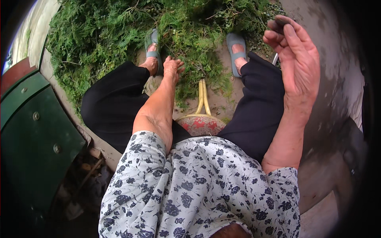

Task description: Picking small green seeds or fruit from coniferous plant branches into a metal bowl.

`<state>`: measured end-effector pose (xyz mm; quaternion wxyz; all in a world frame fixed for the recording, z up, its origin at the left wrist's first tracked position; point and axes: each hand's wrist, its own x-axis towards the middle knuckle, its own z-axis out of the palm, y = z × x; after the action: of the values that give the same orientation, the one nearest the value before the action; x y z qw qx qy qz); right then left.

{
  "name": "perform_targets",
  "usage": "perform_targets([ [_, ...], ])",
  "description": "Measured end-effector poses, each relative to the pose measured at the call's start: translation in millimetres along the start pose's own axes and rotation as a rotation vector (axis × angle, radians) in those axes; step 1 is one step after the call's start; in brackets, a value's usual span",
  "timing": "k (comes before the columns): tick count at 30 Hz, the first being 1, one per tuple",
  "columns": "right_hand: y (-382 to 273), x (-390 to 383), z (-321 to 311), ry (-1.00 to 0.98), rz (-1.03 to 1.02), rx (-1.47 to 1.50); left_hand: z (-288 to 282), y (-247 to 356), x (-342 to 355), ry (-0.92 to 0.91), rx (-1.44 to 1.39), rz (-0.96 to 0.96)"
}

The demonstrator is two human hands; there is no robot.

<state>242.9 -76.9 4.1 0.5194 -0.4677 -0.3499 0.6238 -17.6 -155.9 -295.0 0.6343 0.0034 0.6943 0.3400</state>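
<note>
My left hand (172, 68) reaches down between my knees, over the cut evergreen sprigs (194, 47), beside my left shoe (152, 41). Its fingers are slightly bent and spread, with nothing seen in them. My right hand (297, 57) is raised above my right knee, apart from the greenery. Its fingers are loosely curled with gaps between them, and the fingertips look dark. I see nothing held there, though the inside of the fingers is partly hidden. A thin whitish strip (275, 59) shows beside this hand; its kind is unclear.
I sit on a low stool with a red patterned seat (200, 125) and yellowish legs (201, 97). Small round green cones or berries (258, 25) lie among the sprigs near my right shoe (236, 49). A dark green riveted panel (39, 131) stands at left, with debris (85, 174) beneath. Concrete floor (337, 75) extends right.
</note>
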Motion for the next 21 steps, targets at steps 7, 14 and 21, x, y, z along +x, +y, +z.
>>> perform_targets([
  [7,-5,-2,-11,-0.054,0.065,0.128,13,7,35,0.035,-0.094,-0.107],
  [14,-6,3,-2,-0.058,0.133,0.208,4,-4,44,-0.025,0.013,0.004],
  [21,0,7,-4,-0.104,0.128,0.218,1,0,25,0.048,-0.120,0.175],
])
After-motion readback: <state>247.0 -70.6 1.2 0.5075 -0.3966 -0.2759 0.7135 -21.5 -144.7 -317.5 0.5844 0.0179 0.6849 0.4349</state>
